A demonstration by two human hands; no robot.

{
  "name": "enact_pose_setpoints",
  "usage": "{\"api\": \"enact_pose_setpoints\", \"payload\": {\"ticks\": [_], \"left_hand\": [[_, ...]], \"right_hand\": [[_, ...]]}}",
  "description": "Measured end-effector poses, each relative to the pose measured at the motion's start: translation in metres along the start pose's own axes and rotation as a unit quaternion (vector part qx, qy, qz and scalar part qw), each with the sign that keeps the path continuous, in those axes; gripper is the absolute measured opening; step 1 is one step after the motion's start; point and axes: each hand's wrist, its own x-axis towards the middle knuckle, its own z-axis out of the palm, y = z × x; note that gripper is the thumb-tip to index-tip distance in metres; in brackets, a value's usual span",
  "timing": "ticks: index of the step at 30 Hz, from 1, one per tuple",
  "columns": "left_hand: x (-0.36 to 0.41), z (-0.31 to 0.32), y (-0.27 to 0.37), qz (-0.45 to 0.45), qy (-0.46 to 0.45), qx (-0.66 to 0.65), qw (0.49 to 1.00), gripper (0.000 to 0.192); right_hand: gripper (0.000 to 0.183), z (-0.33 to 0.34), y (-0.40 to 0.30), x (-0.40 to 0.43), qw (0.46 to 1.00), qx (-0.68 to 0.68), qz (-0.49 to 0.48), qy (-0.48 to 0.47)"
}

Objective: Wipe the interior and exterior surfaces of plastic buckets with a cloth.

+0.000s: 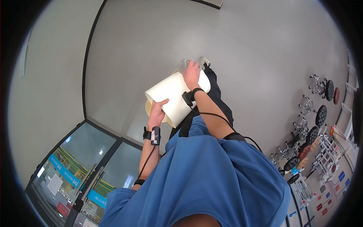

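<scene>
A large cream-white curled sheet [175, 95] lies across my front, forming a loose open roll. My left hand [158, 110] grips its near left end, with the thumb on the outer face and the fingers inside the edge. My right hand [192, 74] is at the far right part of the sheet. The fingers of that hand are bent around a greyish, see-through item [185, 63], too blurred to name. Both wrists wear black straps with small devices and cables.
Glass double doors [99, 159] with metal handles stand at the lower left, beside a pale wall [51, 79]. Several round stools with wheeled bases [321, 115] line the right side. The corner of a dark-edged object [212, 3] shows at the top. Grey floor [255, 56] surrounds my feet.
</scene>
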Motion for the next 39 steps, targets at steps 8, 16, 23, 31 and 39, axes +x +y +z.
{"api": "enact_pose_setpoints", "payload": {"ticks": [8, 16, 23, 31, 39], "left_hand": [[0.012, 0.004, 0.017, -0.028, -0.001, 0.060, 0.998, 0.031], [0.019, -0.023, 0.006, -0.050, 0.003, -0.086, 0.995, 0.035], [0.010, -0.018, -0.010, -0.054, -0.015, -0.087, 0.995, 0.044], [-0.003, -0.007, -0.001, 0.001, -0.027, 0.012, 1.000, 0.055], [0.017, -0.013, -0.003, 0.000, -0.016, -0.015, 1.000, 0.039]], "right_hand": [[0.047, 0.023, -0.057, -0.011, 0.985, 0.077, -0.004, -0.153], [0.044, 0.012, -0.089, -0.054, 0.924, 0.239, -0.136, -0.264], [0.045, 0.005, -0.011, -0.010, 0.997, 0.012, -0.068, -0.027], [0.052, 0.002, -0.010, -0.010, 0.997, 0.029, 0.026, -0.063], [0.049, 0.004, -0.122, -0.052, 0.895, 0.259, -0.218, -0.292]]}}
